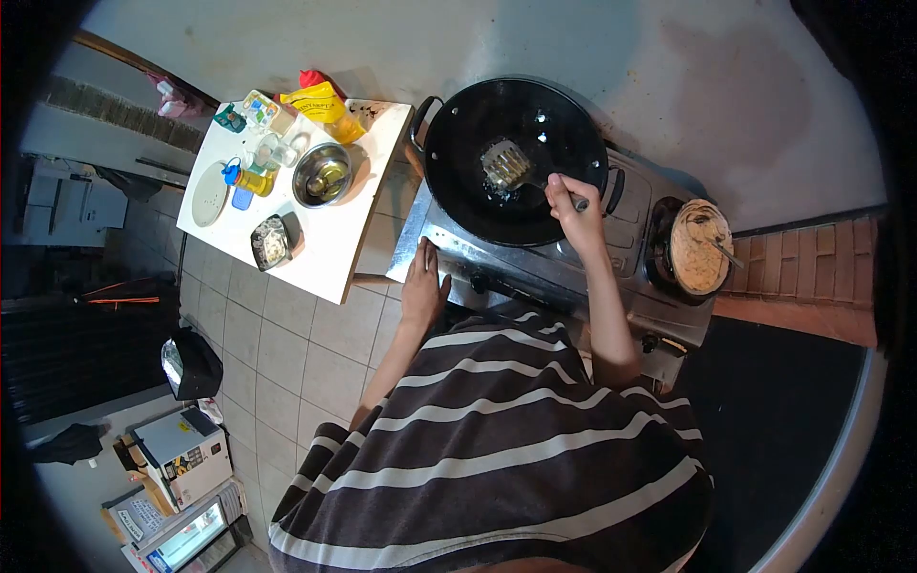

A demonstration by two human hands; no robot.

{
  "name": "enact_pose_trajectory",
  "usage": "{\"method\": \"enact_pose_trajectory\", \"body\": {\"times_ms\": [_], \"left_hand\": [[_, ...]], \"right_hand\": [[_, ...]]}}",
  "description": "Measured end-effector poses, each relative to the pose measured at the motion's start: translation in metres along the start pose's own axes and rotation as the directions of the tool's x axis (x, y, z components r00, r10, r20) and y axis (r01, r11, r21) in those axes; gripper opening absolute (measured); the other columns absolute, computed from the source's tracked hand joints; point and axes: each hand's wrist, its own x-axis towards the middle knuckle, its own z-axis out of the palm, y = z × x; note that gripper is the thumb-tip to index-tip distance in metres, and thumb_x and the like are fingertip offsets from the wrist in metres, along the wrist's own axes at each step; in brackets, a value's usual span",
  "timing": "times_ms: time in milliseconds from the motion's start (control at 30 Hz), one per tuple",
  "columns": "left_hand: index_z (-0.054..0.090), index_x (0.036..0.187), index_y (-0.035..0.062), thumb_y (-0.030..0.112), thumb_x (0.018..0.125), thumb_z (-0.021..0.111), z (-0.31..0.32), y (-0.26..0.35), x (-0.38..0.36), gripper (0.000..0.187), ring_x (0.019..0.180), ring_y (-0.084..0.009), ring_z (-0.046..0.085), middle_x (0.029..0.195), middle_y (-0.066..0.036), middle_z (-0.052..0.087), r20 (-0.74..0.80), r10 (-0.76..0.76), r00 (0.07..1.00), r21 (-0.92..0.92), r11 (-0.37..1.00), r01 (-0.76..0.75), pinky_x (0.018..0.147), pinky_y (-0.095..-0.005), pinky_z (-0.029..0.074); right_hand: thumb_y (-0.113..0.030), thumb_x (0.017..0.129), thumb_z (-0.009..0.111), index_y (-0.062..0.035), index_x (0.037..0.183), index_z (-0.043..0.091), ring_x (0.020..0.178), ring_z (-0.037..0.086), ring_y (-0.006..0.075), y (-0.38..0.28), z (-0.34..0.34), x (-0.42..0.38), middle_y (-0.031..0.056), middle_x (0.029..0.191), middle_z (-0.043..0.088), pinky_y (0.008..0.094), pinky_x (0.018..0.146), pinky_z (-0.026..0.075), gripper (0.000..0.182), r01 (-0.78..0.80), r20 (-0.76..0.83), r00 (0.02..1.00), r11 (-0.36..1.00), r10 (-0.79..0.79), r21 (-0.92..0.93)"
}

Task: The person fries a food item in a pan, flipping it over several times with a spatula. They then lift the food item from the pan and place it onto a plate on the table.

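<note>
My right hand [579, 218] is closed around the dark handle of a slotted turner [506, 164]. Its metal head rests inside a large black wok [568, 115], in a small pool of bubbling, shiny liquid. The wok has two loop handles and sits on a steel gas stove [611, 250]. At the stove's front left corner, my left hand [421, 289] lies with its fingers stretched out, touching the edge and holding nothing.
A pan of orange food [702, 246] with a spoon stands on the right burner. The white table [330, 250] on the left holds a steel bowl [322, 176], a black bowl of pale food [271, 243], a plate [210, 194], a yellow bottle [252, 182] and a yellow pouch [326, 107].
</note>
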Motion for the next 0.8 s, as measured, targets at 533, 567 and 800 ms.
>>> {"method": "enact_pose_trajectory", "body": {"times_ms": [533, 567, 800], "left_hand": [[0.036, 0.141, -0.0078, 0.015, 0.081, 0.066, -0.004, 0.005, 0.000, 0.070, 0.134, -0.0330, 0.039, 0.149, -0.022, 0.031, 0.008, -0.015, 1.000, -0.014, 1.000, 0.015, 0.111, -0.0370, 0.036], [0.036, 0.141, -0.0079, 0.015, 0.081, 0.066, -0.004, 0.005, 0.000, 0.071, 0.134, -0.0331, 0.039, 0.150, -0.022, 0.031, 0.016, -0.023, 1.000, -0.022, 0.999, 0.023, 0.111, -0.0369, 0.036], [0.035, 0.141, -0.0083, 0.014, 0.082, 0.066, -0.002, 0.002, 0.000, 0.071, 0.135, -0.0328, 0.039, 0.150, -0.022, 0.030, 0.007, -0.013, 1.000, -0.021, 1.000, 0.013, 0.111, -0.0367, 0.036]], "right_hand": [[-0.027, 0.098, 0.057, 0.0041, 0.071, 0.053, 0.059, 0.040, 0.0085, -0.004, 0.010, 0.001, 0.0017, 0.058, 0.042, 0.0285, 0.056, 0.035, 0.042, -0.002, -0.041, 0.999, 0.980, -0.007, -0.199], [-0.026, 0.098, 0.057, 0.0043, 0.071, 0.053, 0.059, 0.040, 0.0084, -0.004, 0.011, 0.001, 0.0017, 0.058, 0.042, 0.0284, 0.056, 0.035, 0.041, -0.002, -0.042, 0.999, 0.981, -0.006, -0.196], [-0.024, 0.098, 0.056, 0.0042, 0.072, 0.052, 0.060, 0.038, 0.0079, -0.004, 0.013, 0.000, 0.0016, 0.058, 0.039, 0.0292, 0.055, 0.033, 0.039, 0.012, -0.048, 0.999, 0.982, -0.022, -0.187]]}}
